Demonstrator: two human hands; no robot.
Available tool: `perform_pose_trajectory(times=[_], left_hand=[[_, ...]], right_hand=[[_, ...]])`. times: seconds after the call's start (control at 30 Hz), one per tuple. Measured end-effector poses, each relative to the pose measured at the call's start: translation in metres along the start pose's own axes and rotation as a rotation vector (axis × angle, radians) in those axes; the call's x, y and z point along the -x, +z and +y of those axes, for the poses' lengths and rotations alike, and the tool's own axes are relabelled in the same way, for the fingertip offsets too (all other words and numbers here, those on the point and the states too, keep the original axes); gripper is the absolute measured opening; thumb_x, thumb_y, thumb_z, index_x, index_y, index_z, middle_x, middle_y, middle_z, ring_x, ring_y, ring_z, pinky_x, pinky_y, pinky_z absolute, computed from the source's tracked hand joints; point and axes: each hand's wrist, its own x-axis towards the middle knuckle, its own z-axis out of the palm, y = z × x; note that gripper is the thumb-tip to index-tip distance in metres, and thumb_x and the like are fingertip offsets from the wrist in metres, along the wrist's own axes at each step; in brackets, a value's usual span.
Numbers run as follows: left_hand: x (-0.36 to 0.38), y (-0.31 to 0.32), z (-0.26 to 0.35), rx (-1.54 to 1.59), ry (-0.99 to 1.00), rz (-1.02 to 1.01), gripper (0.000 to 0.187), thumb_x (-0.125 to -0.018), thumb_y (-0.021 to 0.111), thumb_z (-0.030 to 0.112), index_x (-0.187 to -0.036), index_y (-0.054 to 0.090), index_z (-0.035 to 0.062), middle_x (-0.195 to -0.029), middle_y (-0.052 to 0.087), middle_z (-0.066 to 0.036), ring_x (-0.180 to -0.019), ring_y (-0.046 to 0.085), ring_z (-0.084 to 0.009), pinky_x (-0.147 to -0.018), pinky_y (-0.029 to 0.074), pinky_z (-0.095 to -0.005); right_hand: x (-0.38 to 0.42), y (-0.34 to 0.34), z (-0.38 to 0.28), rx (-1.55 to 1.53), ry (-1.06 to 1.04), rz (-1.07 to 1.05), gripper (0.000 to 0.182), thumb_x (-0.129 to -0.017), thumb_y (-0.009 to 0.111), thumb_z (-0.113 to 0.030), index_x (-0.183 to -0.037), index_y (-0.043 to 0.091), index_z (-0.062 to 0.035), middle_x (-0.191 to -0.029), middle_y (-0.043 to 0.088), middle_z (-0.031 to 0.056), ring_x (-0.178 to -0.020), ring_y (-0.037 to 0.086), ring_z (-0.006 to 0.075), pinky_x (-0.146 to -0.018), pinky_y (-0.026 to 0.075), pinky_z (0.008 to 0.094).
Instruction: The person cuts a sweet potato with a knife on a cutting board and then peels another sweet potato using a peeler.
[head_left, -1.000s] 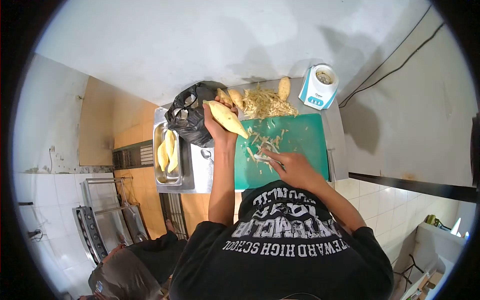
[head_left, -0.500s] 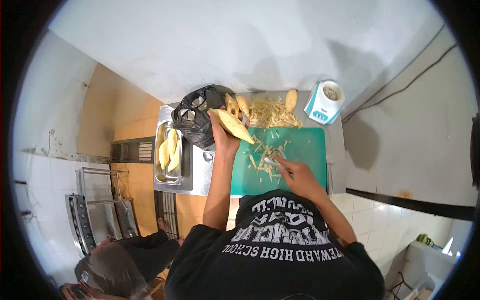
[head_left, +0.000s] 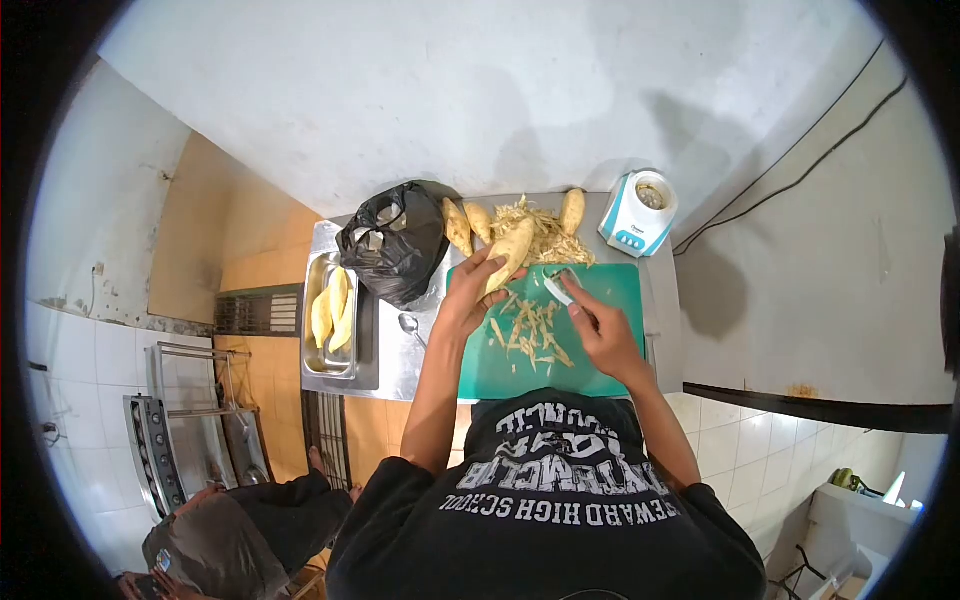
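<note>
My left hand [head_left: 468, 296] is wrapped round a pale yellow sweet potato [head_left: 512, 250], held tilted above the far left part of the green cutting board [head_left: 605, 362]. In my right hand [head_left: 608, 340] is a peeler [head_left: 563, 289] with a pale handle, its head a little to the right of the sweet potato and apart from it. Strips of peel [head_left: 535, 328] lie scattered on the board below. Behind the board is a larger heap of peelings [head_left: 550, 240], with unpeeled sweet potatoes [head_left: 457, 228] to its left and another sweet potato [head_left: 572, 212] on its right.
A black plastic bag [head_left: 395, 250] stands left of the board, near a spoon [head_left: 410, 326]. Further left, a steel tray [head_left: 313, 366] holds peeled sweet potatoes [head_left: 322, 318]. A white-and-blue appliance base [head_left: 636, 225] is at the back right. Another person [head_left: 225, 540] sits at lower left.
The sweet potato has moved right and turned in my left hand, its upper end now pointing up and right. My right hand has raised the peeler toward it from the peel on the board.
</note>
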Motion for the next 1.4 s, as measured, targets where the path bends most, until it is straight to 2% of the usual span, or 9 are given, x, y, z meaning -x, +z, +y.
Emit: perform_pose_trajectory(times=[0.4,0.53,0.6,0.7,0.8,0.93,1.07,1.23,1.4], left_hand=[[0.020,0.039,0.055,-0.523,0.314,-0.378,0.039,-0.090,0.072,0.000,-0.127,0.061,-0.0031,-0.108,0.071,-0.010,-0.089,0.070,-0.0159,-0.080,0.056,-0.0291],[-0.005,0.073,-0.021,-0.308,0.612,0.062,0.017,-0.101,0.064,0.017,-0.106,0.064,0.0007,-0.102,0.069,-0.008,-0.087,0.064,-0.0129,-0.078,0.053,-0.0285],[-0.021,0.063,-0.063,-0.107,0.474,0.227,0.022,-0.104,0.058,0.023,-0.103,0.063,0.0017,-0.097,0.067,-0.007,-0.084,0.063,-0.0134,-0.076,0.053,-0.0290],[-0.060,0.006,-0.119,0.095,0.238,0.336,0.033,-0.107,0.048,0.034,-0.102,0.061,0.0033,-0.092,0.063,-0.006,-0.081,0.061,-0.0154,-0.074,0.051,-0.0314],[-0.057,0.017,-0.104,0.155,0.100,0.304,0.039,-0.107,0.045,0.040,-0.097,0.058,0.0048,-0.087,0.060,-0.006,-0.076,0.060,-0.0178,-0.071,0.050,-0.0343],[-0.046,0.027,-0.098,0.139,0.165,0.461,0.041,-0.106,0.045,0.036,-0.091,0.061,0.0017,-0.078,0.059,-0.007,-0.069,0.058,-0.0178,-0.069,0.050,-0.0338],[-0.027,0.049,-0.105,0.407,0.090,0.400,0.045,-0.107,0.044,0.042,-0.111,0.061,0.0007,-0.092,0.064,-0.009,-0.082,0.063,-0.0197,-0.075,0.052,-0.0339],[-0.012,0.043,-0.081,0.378,0.140,0.239,0.053,-0.108,0.036,0.053,-0.119,0.059,0.0067,-0.096,0.064,-0.005,-0.083,0.062,-0.0193,-0.076,0.053,-0.0341],[-0.009,0.037,-0.043,0.356,0.186,0.129,0.047,-0.107,0.039,0.050,-0.119,0.059,0.0091,-0.096,0.064,-0.004,-0.088,0.063,-0.0174,-0.074,0.054,-0.0356]], right_hand=[[-0.058,-0.038,-0.052,0.157,-0.526,0.175,0.047,-0.098,0.057,-0.008,-0.144,0.054,-0.0009,-0.089,0.061,0.0147,-0.074,0.053,0.0218,-0.072,0.045,0.0365],[-0.061,0.039,-0.007,-0.037,-0.605,0.488,0.046,-0.105,0.050,-0.016,-0.147,0.050,0.0019,-0.110,0.066,0.0130,-0.075,0.052,0.0162,-0.074,0.047,0.0320],[-0.048,0.079,0.026,-0.787,-0.075,0.559,0.049,-0.110,0.040,-0.023,-0.151,0.043,0.0030,-0.140,0.059,0.0113,-0.094,0.061,0.0166,-0.087,0.050,0.0311],[-0.059,0.097,0.065,-0.675,0.105,0.453,0.050,-0.112,0.035,-0.025,-0.154,0.039,0.0015,-0.155,0.046,0.0125,-0.138,0.046,0.0229,-0.111,0.037,0.0321],[-0.066,0.094,0.061,-0.693,0.110,0.478,0.050,-0.112,0.036,-0.029,-0.157,0.037,-0.0068,-0.115,0.059,-0.0043,-0.071,0.039,0.0061,-0.066,0.038,0.0224],[-0.072,0.083,0.056,-0.648,0.233,0.433,0.051,-0.112,0.037,-0.027,-0.153,0.041,0.0018,-0.147,0.053,0.0114,-0.119,0.055,0.0166,-0.100,0.043,0.0283],[-0.084,0.080,0.053,-0.668,0.133,0.514,0.048,-0.112,0.037,-0.029,-0.157,0.039,-0.0103,-0.099,0.055,-0.0045,-0.065,0.032,0.0045,-0.055,0.033,0.0209],[-0.076,0.060,0.021,-0.283,-0.055,0.474,0.050,-0.108,0.049,-0.019,-0.154,0.040,-0.0010,-0.125,0.067,0.0104,-0.080,0.054,0.0121,-0.075,0.048,0.0283],[-0.060,0.007,-0.048,0.147,0.050,-0.292,0.051,-0.101,0.058,-0.017,-0.150,0.048,-0.0104,-0.116,0.071,0.0193,-0.085,0.070,0.0272,-0.080,0.053,0.0401]])
